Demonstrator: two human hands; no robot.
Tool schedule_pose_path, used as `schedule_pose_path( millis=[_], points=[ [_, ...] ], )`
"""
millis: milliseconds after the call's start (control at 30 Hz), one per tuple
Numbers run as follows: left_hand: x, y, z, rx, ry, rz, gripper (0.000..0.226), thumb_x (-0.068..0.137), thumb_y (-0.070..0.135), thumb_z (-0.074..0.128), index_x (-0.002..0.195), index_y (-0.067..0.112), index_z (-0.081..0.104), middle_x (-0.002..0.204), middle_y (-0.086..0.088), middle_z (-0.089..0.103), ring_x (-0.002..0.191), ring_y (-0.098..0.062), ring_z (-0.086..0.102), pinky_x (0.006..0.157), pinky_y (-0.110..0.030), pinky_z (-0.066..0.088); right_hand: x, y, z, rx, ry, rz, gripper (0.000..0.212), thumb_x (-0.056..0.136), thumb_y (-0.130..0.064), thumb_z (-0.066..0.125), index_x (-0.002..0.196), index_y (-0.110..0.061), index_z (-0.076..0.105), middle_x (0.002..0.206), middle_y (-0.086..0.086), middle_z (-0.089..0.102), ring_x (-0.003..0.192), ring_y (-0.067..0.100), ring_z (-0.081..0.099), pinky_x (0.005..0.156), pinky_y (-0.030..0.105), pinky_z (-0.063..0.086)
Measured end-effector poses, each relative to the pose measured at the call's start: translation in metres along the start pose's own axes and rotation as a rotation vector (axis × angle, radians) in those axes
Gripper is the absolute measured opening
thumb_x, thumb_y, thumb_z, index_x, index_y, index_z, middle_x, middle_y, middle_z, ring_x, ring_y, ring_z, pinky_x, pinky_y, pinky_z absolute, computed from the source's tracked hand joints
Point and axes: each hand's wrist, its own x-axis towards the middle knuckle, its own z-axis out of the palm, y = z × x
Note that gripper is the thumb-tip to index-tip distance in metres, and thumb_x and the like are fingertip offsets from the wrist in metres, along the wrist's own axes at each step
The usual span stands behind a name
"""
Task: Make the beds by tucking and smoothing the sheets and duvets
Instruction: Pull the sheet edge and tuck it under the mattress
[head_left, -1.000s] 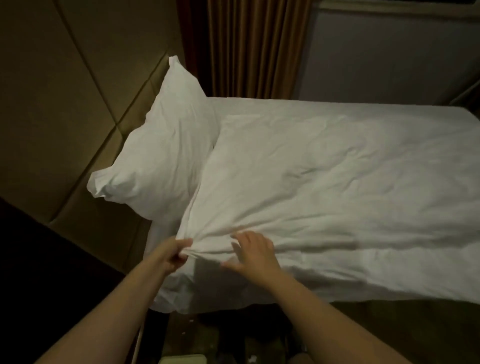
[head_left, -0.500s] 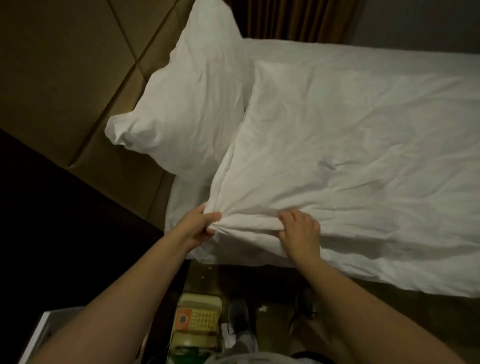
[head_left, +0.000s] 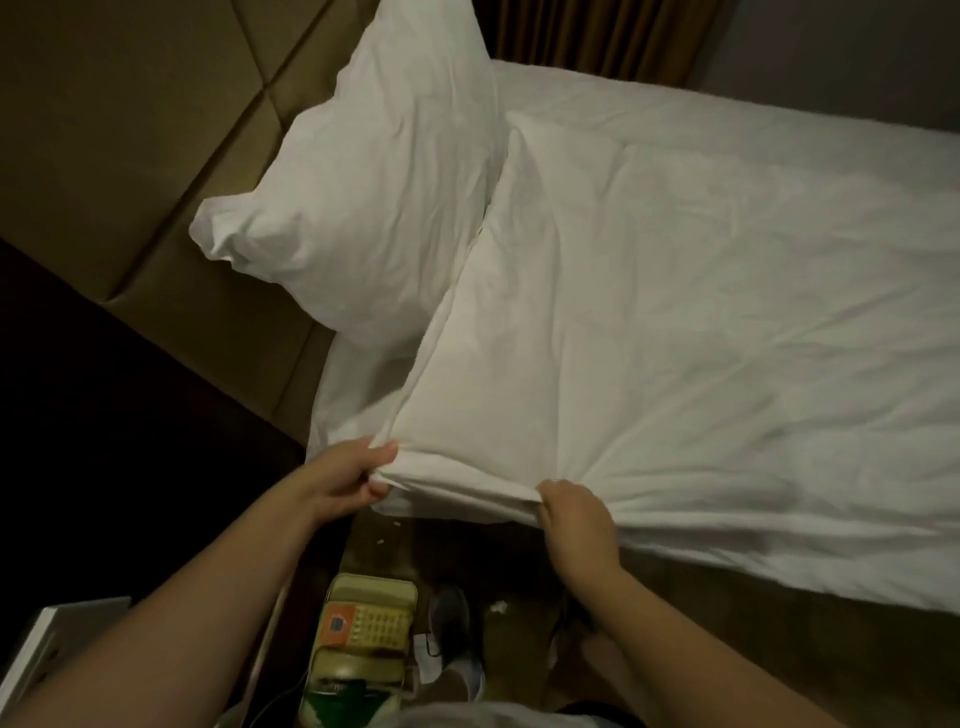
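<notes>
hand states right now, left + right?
Left hand: closed, pinching the corner of the white fabric duvet.
Right hand: closed, gripping the duvet's near edge.

Bed (head_left: 597, 88) under pillow (head_left: 363, 182), duvet (head_left: 675, 312)

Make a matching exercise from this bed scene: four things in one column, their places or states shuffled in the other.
Column one:
1. pillow
2. duvet
3. telephone
4. left hand

Column two:
a. cream and orange, at the bottom of the view
b. propped against the headboard
c. pinching the duvet's corner
d. spread flat, wrinkled

Pairs: 1-b, 2-d, 3-a, 4-c.
</notes>
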Motion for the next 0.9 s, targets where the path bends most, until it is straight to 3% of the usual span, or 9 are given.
schedule_pose_path(
  millis=[67, 167, 233, 367, 467, 600, 700, 800, 900],
  points=[
    [0.004, -0.017, 0.007, -0.040, 0.031, -0.032, 0.014, 0.097, 0.002, 0.040, 0.093, 0.002, 0.054, 0.074, -0.008, 0.049, 0.045, -0.007, 0.042, 0.032, -0.013, 0.029, -0.001, -0.005, 0.010, 0.016, 0.050, -0.050, 0.016, 0.094, -0.026, 0.053, 0.103, -0.017, 0.061, 0.106, 0.007, 0.064, 0.097, 0.029, 0.059, 0.072, 0.035, 0.038],
    [-0.001, -0.011, 0.034, -0.042, 0.001, 0.019, 0.017, 0.097, 0.001, 0.040, 0.092, 0.000, 0.056, 0.077, -0.009, 0.053, 0.050, -0.009, 0.044, 0.034, -0.013, 0.030, 0.001, -0.035, 0.006, 0.108, 0.110, -0.120, 0.068, 0.077, -0.042, 0.072, 0.136, -0.022, 0.044, 0.137, 0.009, 0.049, 0.123, 0.029, 0.046, 0.102, 0.043, 0.039],
    [-0.015, 0.022, 0.072, -0.007, -0.140, 0.139, 0.027, 0.098, 0.001, 0.038, 0.084, 0.001, 0.061, 0.072, -0.007, 0.056, 0.050, -0.008, 0.048, 0.036, -0.013, 0.033, 0.014, -0.054, -0.018, 0.154, 0.303, -0.143, 0.083, 0.071, -0.045, 0.071, 0.140, -0.013, 0.038, 0.140, 0.015, 0.048, 0.125, 0.032, 0.048, 0.101, 0.044, 0.040],
    [-0.078, 0.112, 0.180, 0.039, -0.457, 0.500, 0.028, 0.098, 0.000, 0.036, 0.076, 0.004, 0.052, 0.054, -0.001, 0.055, 0.040, -0.003, 0.050, 0.035, -0.011, 0.032, 0.059, -0.061, -0.162, 0.349, 0.902, -0.093, 0.055, 0.076, -0.016, 0.041, 0.125, 0.004, 0.057, 0.123, 0.023, 0.061, 0.109, 0.041, 0.061, 0.089, 0.052, 0.051],
    [-0.114, 0.131, 0.180, 0.000, -0.646, 0.699, 0.023, 0.093, 0.004, 0.040, 0.081, 0.001, 0.060, 0.059, -0.002, 0.063, 0.048, -0.005, 0.058, 0.045, -0.012, 0.044, 0.058, -0.074, -0.240, 0.304, 1.157, -0.284, 0.042, 0.088, -0.012, 0.043, 0.125, -0.005, 0.061, 0.125, 0.015, 0.062, 0.115, 0.033, 0.059, 0.092, 0.038, 0.046],
    [-0.092, 0.080, 0.087, 0.019, -0.372, 0.540, 0.023, 0.066, 0.017, 0.068, 0.084, 0.003, 0.074, 0.079, -0.006, 0.071, 0.065, -0.012, 0.066, 0.053, -0.020, 0.052, 0.036, -0.100, -0.161, 0.064, 0.767, -0.492, 0.052, 0.076, -0.017, 0.051, 0.128, -0.015, 0.055, 0.126, 0.008, 0.063, 0.107, 0.029, 0.063, 0.082, 0.033, 0.046],
    [-0.039, -0.012, 0.009, -0.010, -0.126, 0.296, 0.065, 0.058, 0.023, 0.083, 0.114, -0.004, 0.061, 0.095, -0.017, 0.069, 0.079, -0.021, 0.064, 0.058, -0.024, 0.048, 0.008, -0.097, -0.066, -0.091, 0.224, -0.474, 0.057, 0.066, -0.036, 0.055, 0.122, -0.026, 0.053, 0.122, -0.001, 0.061, 0.101, 0.021, 0.065, 0.073, 0.026, 0.053],
    [-0.017, -0.068, -0.015, -0.016, 0.051, 0.154, 0.024, 0.088, 0.004, 0.054, 0.111, -0.005, 0.058, 0.077, -0.014, 0.069, 0.056, -0.015, 0.061, 0.041, -0.017, 0.039, -0.014, -0.094, -0.024, -0.133, -0.044, -0.438, 0.057, 0.063, -0.050, 0.059, 0.117, -0.034, 0.060, 0.121, -0.007, 0.062, 0.103, 0.017, 0.065, 0.075, 0.028, 0.054],
    [-0.001, -0.094, -0.013, -0.114, 0.097, 0.075, 0.020, 0.094, -0.003, 0.042, 0.109, -0.003, 0.055, 0.057, -0.006, 0.061, 0.037, -0.007, 0.048, 0.033, -0.012, 0.027, -0.002, -0.091, -0.026, -0.187, -0.020, -0.408, 0.052, 0.073, -0.046, 0.039, 0.115, -0.032, 0.066, 0.120, -0.006, 0.066, 0.103, 0.020, 0.066, 0.080, 0.035, 0.054]
  ],
)
